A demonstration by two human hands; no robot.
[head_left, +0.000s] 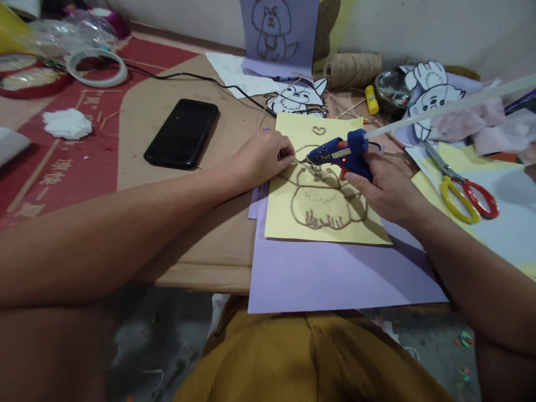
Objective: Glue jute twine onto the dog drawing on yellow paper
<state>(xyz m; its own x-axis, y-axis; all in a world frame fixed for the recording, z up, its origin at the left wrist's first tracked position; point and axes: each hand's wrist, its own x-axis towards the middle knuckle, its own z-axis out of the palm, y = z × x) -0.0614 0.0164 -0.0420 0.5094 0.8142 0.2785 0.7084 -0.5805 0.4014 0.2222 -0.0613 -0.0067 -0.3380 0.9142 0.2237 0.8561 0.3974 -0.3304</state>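
My right hand grips a blue hot glue gun with a lit red light and a long whitish glue stick out of its back. Its nozzle points left, low over a yellow sheet. Twine lines on that sheet form an animal figure, with a small twine heart above it. My left hand rests at the sheet's left edge, fingers pinched on a thin strand of twine near the nozzle. Beneath the yellow sheet lies a purple sheet.
A black phone lies left of the sheets, and scissors lie to the right. Behind are a twine spool, a yellow glue stick tube and paper cut-outs. A tape roll and black cord are at the back left.
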